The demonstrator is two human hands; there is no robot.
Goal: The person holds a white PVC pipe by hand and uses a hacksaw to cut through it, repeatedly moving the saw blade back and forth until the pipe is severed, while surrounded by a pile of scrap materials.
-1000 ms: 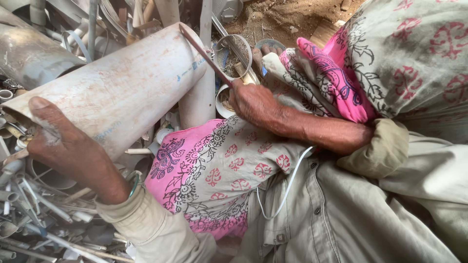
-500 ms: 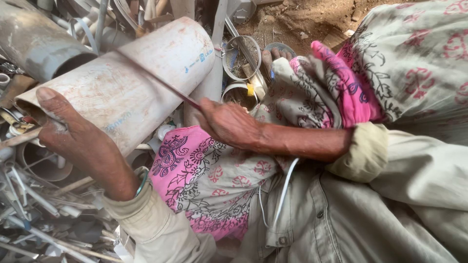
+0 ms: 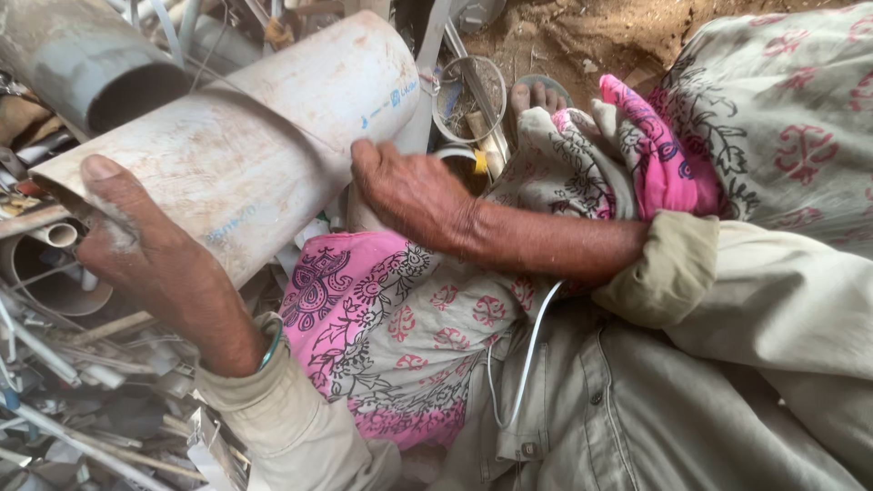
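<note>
A wide, dusty white plastic pipe [image 3: 264, 155] lies slanted across my lap on pink patterned cloth [image 3: 391, 327]. My left hand [image 3: 155, 264] grips its open near end, thumb over the rim. My right hand [image 3: 409, 195] presses against the pipe's side, fingers closed on a thin blade [image 3: 273, 114]. The blade shows only as a faint line across the top of the pipe.
A big grey pipe [image 3: 82, 64] lies at the top left. Several thin pipe offcuts and strips [image 3: 64, 400] are heaped at the lower left. Cut pipe rings [image 3: 468, 91] and my bare toes [image 3: 538, 95] are beyond the pipe, on brown soil [image 3: 591, 36].
My right hand has moved left, up to the pipe. The blade stood up off the pipe before and now lies low across it. My left hand keeps its hold.
</note>
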